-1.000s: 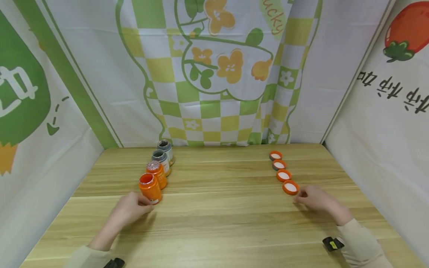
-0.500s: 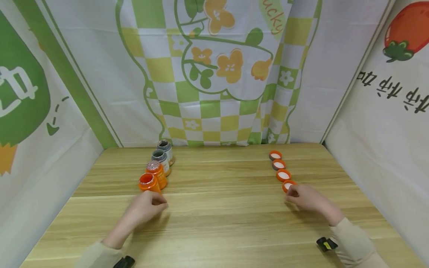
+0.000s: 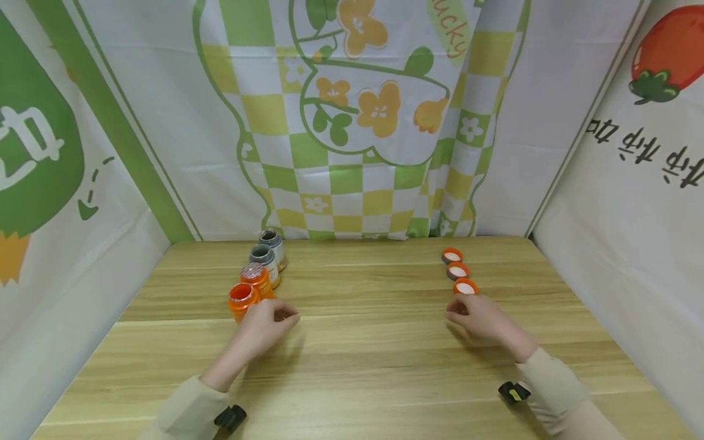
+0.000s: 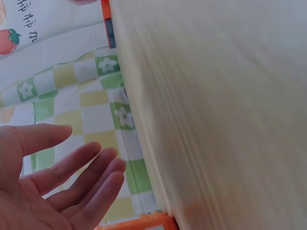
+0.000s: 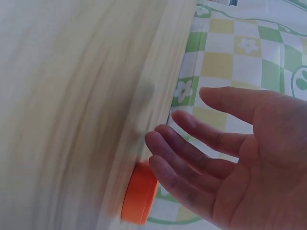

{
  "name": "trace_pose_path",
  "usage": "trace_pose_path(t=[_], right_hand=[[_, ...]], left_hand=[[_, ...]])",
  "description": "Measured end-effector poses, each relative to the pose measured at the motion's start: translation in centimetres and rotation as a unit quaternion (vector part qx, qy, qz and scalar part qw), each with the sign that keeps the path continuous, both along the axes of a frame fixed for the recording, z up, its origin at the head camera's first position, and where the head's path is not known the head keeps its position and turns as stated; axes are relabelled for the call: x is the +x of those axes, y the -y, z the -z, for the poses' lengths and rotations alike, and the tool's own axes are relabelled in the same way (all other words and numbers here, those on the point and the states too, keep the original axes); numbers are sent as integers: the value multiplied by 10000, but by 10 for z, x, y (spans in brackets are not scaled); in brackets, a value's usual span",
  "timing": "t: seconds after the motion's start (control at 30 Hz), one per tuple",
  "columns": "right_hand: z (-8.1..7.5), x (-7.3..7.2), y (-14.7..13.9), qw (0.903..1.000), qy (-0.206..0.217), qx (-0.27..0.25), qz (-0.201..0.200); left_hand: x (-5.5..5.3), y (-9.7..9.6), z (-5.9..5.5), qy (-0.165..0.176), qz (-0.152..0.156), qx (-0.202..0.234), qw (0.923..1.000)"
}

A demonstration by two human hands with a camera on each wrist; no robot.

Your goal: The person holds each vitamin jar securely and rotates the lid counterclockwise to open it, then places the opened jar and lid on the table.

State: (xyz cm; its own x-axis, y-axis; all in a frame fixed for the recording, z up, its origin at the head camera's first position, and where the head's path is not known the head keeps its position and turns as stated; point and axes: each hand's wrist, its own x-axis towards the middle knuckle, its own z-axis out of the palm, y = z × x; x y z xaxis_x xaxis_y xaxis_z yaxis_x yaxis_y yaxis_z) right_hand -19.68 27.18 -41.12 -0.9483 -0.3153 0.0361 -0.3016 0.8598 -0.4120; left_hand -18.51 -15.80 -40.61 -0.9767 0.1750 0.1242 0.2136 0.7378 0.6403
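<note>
In the head view my left hand (image 3: 261, 329) hovers beside the nearest orange jar (image 3: 242, 296), covering its lower part. Its fingers bend loosely with nothing between them, as the left wrist view of the hand (image 4: 67, 184) confirms. Behind stand another orange jar (image 3: 256, 278) and two grey-necked jars (image 3: 264, 256) (image 3: 272, 241), all in a slanting row. My right hand (image 3: 484, 319) is held just in front of an orange lid (image 3: 465, 286), thumb and fingers apart. In the right wrist view an orange lid (image 5: 140, 194) sits below the fingertips. The nearest lid is hidden in the head view.
Two more lids (image 3: 457, 271) (image 3: 452, 255) lie further back with white insides up. The wooden table (image 3: 363, 360) ends at a checked curtain (image 3: 352, 189), and white printed cloth hangs on both sides.
Both hands have moved inward, toward each other and slightly away from me. The left has left the near jar's base; the right now covers the nearest lid. Jars and visible lids stay put.
</note>
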Motion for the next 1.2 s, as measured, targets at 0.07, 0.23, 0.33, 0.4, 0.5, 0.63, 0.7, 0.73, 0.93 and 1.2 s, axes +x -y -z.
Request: trace_pose_path(t=[0.07,0.23,0.33,0.4,0.5,0.63,0.7,0.73,0.93,1.2], right_hand=[[1,-4,4,9999,-19,-124,6],[3,-14,16,9986,-119,-504,69],[3,-19,21,9976,-171,-649,178],[3,-23,25,9972,-211,-691,216],[3,-29,30,9965,-311,-749,202],[4,-36,36,9957,-501,-783,12],[6,-40,39,9956,-569,-742,-72],[7,-41,41,9955,-594,-727,-103],[8,-50,49,9962,-681,-528,-148],[3,-50,59,9969,-696,-230,-272]], left_hand=[[-3,-4,0,-58,-15,70,10000],[-11,-15,0,-259,42,260,9993],[-16,-23,1,-368,81,358,9986],[-20,-28,1,-458,63,385,9982],[-26,-36,0,-675,-12,278,9973],[-35,-47,0,-999,-99,-11,9950],[-39,-51,-1,-1129,-154,-138,9934],[-40,-53,-2,-1176,-182,-185,9927],[-49,-61,-4,-1681,-114,-489,9845],[-62,-65,-2,-2162,328,-1651,9617]])
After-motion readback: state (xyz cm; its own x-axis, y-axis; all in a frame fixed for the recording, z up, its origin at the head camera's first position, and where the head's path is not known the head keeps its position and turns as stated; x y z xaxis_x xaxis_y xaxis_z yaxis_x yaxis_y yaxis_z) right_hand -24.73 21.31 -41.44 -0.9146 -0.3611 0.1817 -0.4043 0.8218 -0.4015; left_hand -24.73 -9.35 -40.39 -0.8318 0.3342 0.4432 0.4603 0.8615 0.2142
